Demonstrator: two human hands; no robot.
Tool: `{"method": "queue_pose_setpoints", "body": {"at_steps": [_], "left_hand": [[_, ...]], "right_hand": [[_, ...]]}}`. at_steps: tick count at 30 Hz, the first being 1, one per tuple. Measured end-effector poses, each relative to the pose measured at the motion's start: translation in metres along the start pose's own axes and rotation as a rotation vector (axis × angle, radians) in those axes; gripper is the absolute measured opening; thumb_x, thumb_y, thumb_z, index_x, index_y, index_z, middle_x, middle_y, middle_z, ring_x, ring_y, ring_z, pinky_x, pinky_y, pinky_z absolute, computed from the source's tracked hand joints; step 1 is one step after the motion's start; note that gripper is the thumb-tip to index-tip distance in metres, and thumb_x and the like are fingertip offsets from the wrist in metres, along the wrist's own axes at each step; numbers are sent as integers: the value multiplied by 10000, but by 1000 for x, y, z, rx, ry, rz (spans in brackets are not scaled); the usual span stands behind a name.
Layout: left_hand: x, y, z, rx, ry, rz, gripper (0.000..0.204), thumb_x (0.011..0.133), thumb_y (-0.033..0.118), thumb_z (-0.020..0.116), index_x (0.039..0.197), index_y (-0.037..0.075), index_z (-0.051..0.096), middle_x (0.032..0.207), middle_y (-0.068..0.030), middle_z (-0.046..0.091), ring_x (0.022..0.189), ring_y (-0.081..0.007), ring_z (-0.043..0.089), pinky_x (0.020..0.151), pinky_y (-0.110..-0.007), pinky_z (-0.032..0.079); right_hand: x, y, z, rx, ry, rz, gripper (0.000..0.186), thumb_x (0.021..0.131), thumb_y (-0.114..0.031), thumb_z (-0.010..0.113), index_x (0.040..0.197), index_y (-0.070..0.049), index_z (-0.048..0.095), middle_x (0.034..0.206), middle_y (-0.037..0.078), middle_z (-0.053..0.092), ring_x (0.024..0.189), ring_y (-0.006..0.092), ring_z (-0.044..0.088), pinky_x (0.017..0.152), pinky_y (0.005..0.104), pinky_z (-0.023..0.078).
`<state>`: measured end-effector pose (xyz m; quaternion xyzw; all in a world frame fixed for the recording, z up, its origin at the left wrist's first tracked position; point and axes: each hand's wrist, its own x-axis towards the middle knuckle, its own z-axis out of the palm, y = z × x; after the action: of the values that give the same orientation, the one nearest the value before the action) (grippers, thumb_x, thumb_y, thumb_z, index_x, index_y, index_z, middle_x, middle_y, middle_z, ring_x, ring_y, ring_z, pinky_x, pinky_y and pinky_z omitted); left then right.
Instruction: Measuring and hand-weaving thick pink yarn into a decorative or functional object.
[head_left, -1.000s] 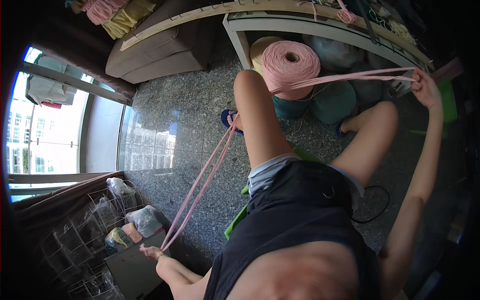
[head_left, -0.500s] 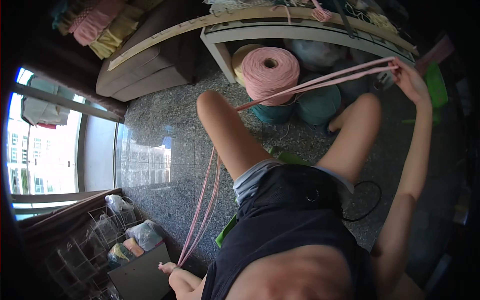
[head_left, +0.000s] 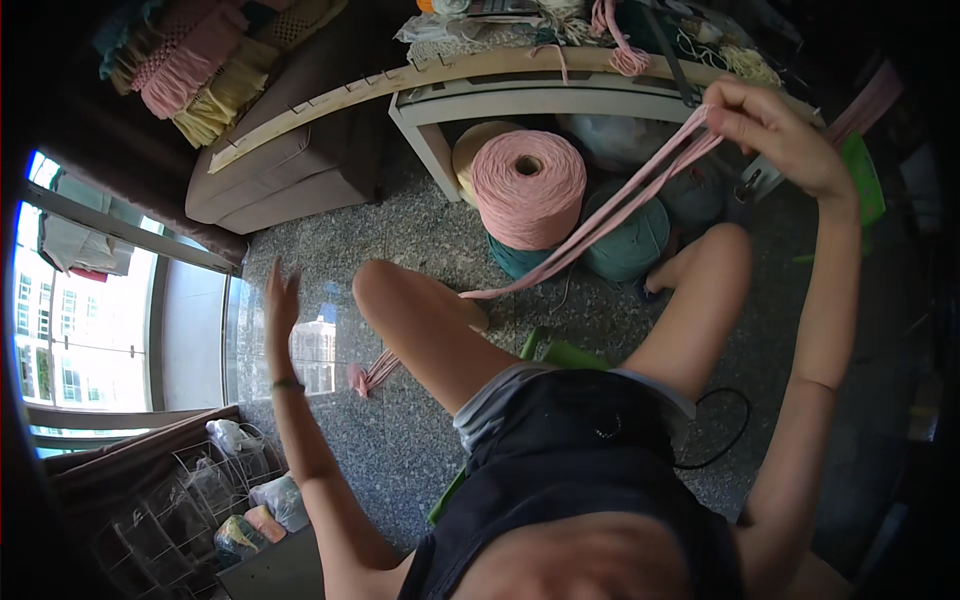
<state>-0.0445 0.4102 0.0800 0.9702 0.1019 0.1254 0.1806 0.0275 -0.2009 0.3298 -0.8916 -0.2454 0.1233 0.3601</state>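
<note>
Several soft pale-pink yarn strands (head_left: 570, 250) sit pinched in the right hand (head_left: 775, 135); the left hand (head_left: 283, 300) is spread, seemingly empty. Loosening that pinch could tangle them.

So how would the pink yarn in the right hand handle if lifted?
Probably floppy: the pink yarn bends in a loose curve below the right hand. It looks light, being thin for its length. It may catch when pulled, as it passes behind the left leg.
</note>
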Motion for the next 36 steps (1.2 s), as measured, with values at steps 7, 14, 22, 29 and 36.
{"method": "queue_pose_setpoints", "body": {"at_steps": [7,14,22,29,36], "left_hand": [[32,401,-17,-1111,-638,773,555,967,408,274,1265,-37,421,1181,-125,532,1123,-187,472,972,-322,355],[45,438,47,-1660,-1049,644,437,975,350,310,1176,-10,458,870,-59,516,821,-123,482,751,-259,403],[62,419,113,-1577,-1008,422,287,983,281,321,953,45,480,665,36,361,574,-53,326,521,-190,300],[71,390,148,-1439,-937,341,291,982,292,316,920,68,491,591,45,378,510,-46,364,472,-200,307],[67,379,176,-1629,-962,-108,243,981,261,331,956,72,482,607,46,343,513,-51,331,468,-203,300]], "right_hand": [[27,-15,17,159,-128,-272,178,904,-166,511,840,-1,492,851,-1,350,707,67,361,613,192,305],[58,10,7,172,-190,-116,156,905,-154,514,848,-9,504,868,6,374,731,76,413,678,220,366],[115,82,23,454,-252,-25,142,900,-153,523,863,-16,533,858,-7,434,731,48,425,655,204,370],[159,131,36,464,-355,203,168,893,-212,538,889,-47,569,761,-52,495,721,20,463,603,168,361],[190,163,32,271,-61,269,216,871,-258,552,966,-70,596,806,-29,571,728,57,518,589,193,397]]}}
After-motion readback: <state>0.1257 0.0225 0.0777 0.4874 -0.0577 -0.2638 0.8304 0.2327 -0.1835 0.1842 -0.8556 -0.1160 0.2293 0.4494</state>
